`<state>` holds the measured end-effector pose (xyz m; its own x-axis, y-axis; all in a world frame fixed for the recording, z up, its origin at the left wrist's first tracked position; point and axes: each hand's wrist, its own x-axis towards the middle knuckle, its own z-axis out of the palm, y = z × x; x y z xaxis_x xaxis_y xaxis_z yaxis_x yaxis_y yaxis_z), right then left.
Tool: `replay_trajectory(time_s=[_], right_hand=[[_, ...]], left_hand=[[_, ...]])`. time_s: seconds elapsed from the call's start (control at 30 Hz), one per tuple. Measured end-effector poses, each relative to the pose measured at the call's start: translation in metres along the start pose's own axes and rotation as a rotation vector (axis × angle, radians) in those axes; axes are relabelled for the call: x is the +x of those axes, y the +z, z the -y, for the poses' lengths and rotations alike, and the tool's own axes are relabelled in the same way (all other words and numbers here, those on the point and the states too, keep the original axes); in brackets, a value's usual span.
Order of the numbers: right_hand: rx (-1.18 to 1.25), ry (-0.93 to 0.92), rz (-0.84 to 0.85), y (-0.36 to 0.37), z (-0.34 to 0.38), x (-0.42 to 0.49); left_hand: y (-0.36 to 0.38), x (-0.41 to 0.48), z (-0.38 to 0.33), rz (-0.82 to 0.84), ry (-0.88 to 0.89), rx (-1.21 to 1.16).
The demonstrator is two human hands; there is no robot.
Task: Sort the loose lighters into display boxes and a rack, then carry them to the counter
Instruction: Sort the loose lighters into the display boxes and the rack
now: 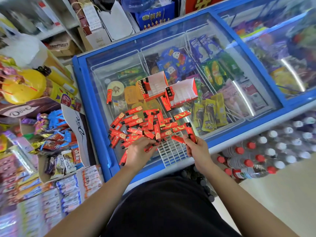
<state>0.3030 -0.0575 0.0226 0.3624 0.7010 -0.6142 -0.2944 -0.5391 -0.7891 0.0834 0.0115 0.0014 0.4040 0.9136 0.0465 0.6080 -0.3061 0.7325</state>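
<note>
Bare forearms [102, 194] nearest. Left grip [139, 151] pinches one lighter [150, 148] at the pile's near edge; right grip [196, 149] holds at least two lighters [177, 139]. Heap of loose lighters [145, 125] on glass freezer lid [102, 65], display boxes [153, 86] just beyond. Risk: slick glass; a nudge could send edge pieces floorward.

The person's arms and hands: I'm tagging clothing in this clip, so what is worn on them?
Nothing shows on them. The left hand and right hand are ungloved, with no ring, watch or bracelet visible, and both forearms are bare to the frame edge: no sleeves appear. A black garment covers the body below.
</note>
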Motion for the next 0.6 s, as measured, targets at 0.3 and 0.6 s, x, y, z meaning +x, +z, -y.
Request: replay_trajectory(time_s=[0.3,0.6], right_hand=[[0.040,0.019,0.014,-0.006,-0.004,-0.006],[0.171,0.115,0.091,-0.012,-0.006,-0.005]], left_hand=[[0.013,0.001,0.003,-0.029,0.099,0.095],[0.018,0.007,0.007,-0.051,0.222,0.257]])
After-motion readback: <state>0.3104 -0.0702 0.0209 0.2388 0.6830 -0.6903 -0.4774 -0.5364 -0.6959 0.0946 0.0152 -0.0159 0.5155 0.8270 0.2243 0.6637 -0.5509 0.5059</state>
